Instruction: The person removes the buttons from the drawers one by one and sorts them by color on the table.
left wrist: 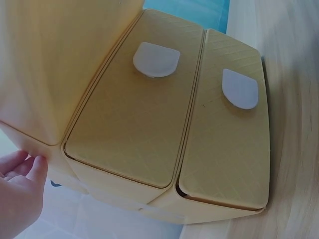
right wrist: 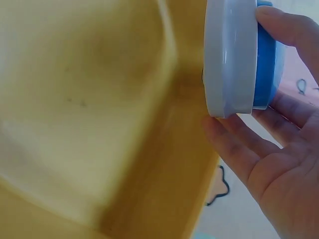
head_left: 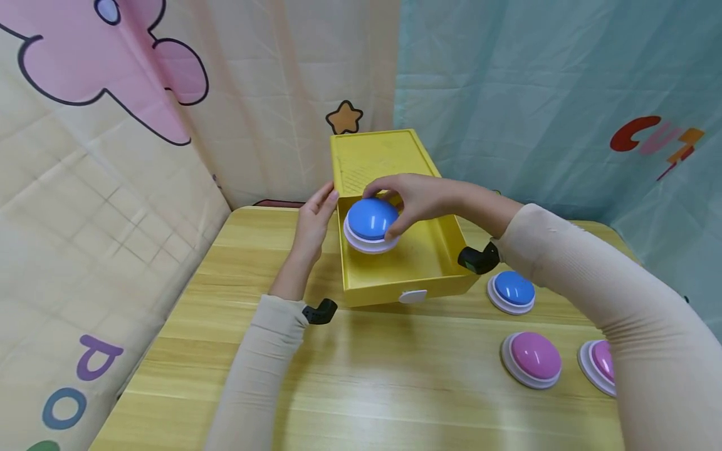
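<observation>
My right hand grips a blue push button with a white round base, fingers and thumb spread around its rim. The button hangs over the left part of a pulled-out yellow drawer. Seen from the right wrist, the button is turned side-on, near the drawer's wall. My left hand rests its fingers against the left side of the yellow drawer cabinet. In the left wrist view, those fingertips touch the cabinet's side near the top drawer's level.
Two closed drawers with white tabs sit below the pulled-out one. On the wooden table, another blue button and two pink buttons lie to the right. A printed curtain hangs behind the table.
</observation>
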Motion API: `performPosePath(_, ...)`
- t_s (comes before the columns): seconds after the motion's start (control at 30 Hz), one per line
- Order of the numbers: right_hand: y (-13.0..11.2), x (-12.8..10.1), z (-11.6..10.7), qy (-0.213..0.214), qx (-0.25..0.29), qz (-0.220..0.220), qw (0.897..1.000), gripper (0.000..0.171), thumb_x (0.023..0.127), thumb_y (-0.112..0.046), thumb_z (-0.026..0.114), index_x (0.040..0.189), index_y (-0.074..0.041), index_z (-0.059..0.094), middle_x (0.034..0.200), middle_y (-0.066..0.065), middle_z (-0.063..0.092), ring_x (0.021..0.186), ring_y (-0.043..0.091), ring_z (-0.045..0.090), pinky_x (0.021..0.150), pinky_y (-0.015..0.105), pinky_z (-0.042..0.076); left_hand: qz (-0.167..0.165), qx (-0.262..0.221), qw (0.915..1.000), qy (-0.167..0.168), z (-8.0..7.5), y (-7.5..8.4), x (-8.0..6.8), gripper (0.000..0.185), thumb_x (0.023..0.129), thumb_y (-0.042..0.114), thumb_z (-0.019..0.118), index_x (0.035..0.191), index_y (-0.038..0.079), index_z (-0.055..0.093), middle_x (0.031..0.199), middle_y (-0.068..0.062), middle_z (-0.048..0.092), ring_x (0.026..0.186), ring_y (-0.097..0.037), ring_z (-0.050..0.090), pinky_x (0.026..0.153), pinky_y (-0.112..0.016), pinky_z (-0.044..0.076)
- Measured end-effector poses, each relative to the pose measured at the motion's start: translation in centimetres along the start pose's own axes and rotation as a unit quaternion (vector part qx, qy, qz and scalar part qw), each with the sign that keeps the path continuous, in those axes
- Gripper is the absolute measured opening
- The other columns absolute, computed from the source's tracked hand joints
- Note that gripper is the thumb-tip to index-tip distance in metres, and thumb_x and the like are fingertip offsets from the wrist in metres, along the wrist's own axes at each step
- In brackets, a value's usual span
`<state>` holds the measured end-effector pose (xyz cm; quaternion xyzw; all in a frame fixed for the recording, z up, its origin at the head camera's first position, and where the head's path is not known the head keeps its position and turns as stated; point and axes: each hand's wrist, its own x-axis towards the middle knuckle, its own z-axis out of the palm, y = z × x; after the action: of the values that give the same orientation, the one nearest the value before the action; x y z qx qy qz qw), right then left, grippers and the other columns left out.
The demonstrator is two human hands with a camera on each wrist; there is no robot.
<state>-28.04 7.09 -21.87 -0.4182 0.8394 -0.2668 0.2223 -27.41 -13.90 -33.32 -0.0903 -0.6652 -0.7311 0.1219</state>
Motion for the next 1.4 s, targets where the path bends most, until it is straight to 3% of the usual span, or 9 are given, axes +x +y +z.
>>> performPosePath(0.13,-0.6,-1.5,-1.2,0.025,0.028,-0.003,0.999,0.070,0.067,-0.014,0.080,0.126,-0.007,0.044,0.124,0.006,0.044,0.115,0.024,0.042,0.091,0.037,0.042,-0.002,0.003,1.0000,-0.002,-0.1,0.3,-0.2,0.048,0.092,0.026,0.052,0.133,0.002,0.042,0.133,-0.010,0.044,0.119,-0.016,0.042,0.098,-0.028,0.033)
performPosePath(0.37,-0.3,-5.7,-2.9,0.086,0.016,-0.027,0.996,0.068,0.068,-0.011,0.078,0.126,-0.003,0.043,0.123,0.008,0.045,0.114,0.025,0.042,0.091,0.040,0.041,-0.007,0.009,0.9998,-0.017,0.2,2.4,-1.4,0.047,0.095,0.021,0.048,0.134,-0.002,0.038,0.136,-0.014,0.039,0.122,-0.020,0.038,0.100,-0.030,0.031)
performPosePath(0.5,1.0,-8.8,-3.4,0.119,0.016,-0.025,0.992,0.066,0.071,-0.007,0.075,0.127,0.000,0.041,0.124,0.011,0.045,0.113,0.029,0.042,0.088,0.029,0.043,-0.005,0.009,0.9997,-0.022,0.1,2.4,-1.4,0.047,0.095,0.021,0.047,0.135,-0.001,0.037,0.136,-0.013,0.039,0.122,-0.020,0.038,0.100,-0.030,0.030)
performPosePath(0.67,3.3,-13.1,-3.1,0.172,0.015,0.020,0.985,0.065,0.072,-0.003,0.073,0.128,-0.003,0.041,0.124,0.009,0.043,0.112,0.027,0.041,0.080,0.016,0.043,-0.004,0.005,0.9997,-0.026,0.0,2.2,-1.3,0.047,0.095,0.021,0.048,0.135,-0.001,0.037,0.136,-0.013,0.039,0.122,-0.020,0.038,0.100,-0.030,0.030)
performPosePath(0.9,8.0,-19.1,-1.4,0.249,0.014,0.094,0.964,0.066,0.072,0.003,0.071,0.129,-0.006,0.039,0.121,-0.001,0.041,0.106,0.007,0.039,0.075,0.011,0.042,-0.006,0.004,0.9996,-0.026,0.1,2.1,-1.3,0.047,0.094,0.022,0.048,0.134,-0.001,0.038,0.135,-0.013,0.040,0.121,-0.020,0.039,0.099,-0.030,0.031)
performPosePath(1.17,13.2,-24.1,2.1,0.300,0.019,0.171,0.938,0.063,0.076,-0.002,0.069,0.129,-0.004,0.035,0.118,-0.006,0.037,0.100,0.000,0.036,0.068,0.010,0.042,-0.006,0.004,0.9997,-0.022,0.1,2.2,-1.3,0.047,0.094,0.021,0.048,0.134,-0.001,0.038,0.135,-0.014,0.041,0.121,-0.020,0.039,0.099,-0.030,0.032)
performPosePath(1.27,15.5,-25.7,3.6,0.305,0.031,0.201,0.930,0.063,0.078,-0.006,0.068,0.130,-0.004,0.032,0.118,-0.004,0.035,0.098,0.001,0.035,0.066,0.012,0.043,-0.006,0.004,0.9997,-0.023,0.2,2.1,-1.3,0.046,0.094,0.021,0.048,0.134,-0.001,0.039,0.134,-0.013,0.041,0.120,-0.020,0.040,0.099,-0.030,0.032)
performPosePath(1.4,18.6,-27.8,5.7,0.296,0.051,0.233,0.925,0.060,0.083,-0.011,0.065,0.131,-0.003,0.030,0.121,0.006,0.032,0.107,0.026,0.037,0.064,0.015,0.044,-0.008,0.005,0.9996,-0.026,0.2,2.1,-1.2,0.047,0.094,0.022,0.048,0.134,-0.001,0.038,0.134,-0.013,0.041,0.120,-0.020,0.040,0.099,-0.030,0.032)
